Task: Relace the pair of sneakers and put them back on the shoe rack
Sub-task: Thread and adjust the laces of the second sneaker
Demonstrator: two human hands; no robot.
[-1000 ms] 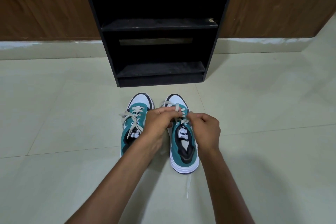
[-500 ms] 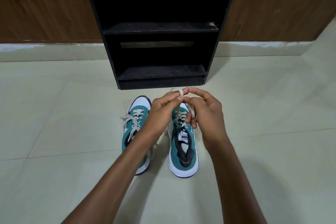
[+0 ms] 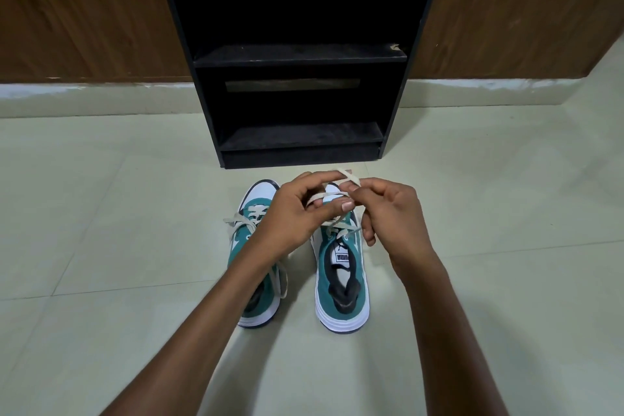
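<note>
Two teal-and-white sneakers stand side by side on the floor, toes toward the rack. The left sneaker (image 3: 251,223) has its cream lace tied, with loose ends hanging over its sides. Over the toe of the right sneaker (image 3: 341,280), my left hand (image 3: 297,213) and my right hand (image 3: 388,209) pinch the cream lace (image 3: 347,176) and hold it raised in a crossed loop. The black shoe rack (image 3: 300,138) stands just beyond the shoes, with both its shelves bare.
Pale floor tiles (image 3: 489,213) spread on all sides of the shoes. Brown wood panels (image 3: 84,10) and a white skirting (image 3: 101,91) run behind the rack.
Both hands have lifted from the right sneaker's eyelets, pulling the lace up. They now hold it in a crossed loop above the toe. The view has shifted slightly.
</note>
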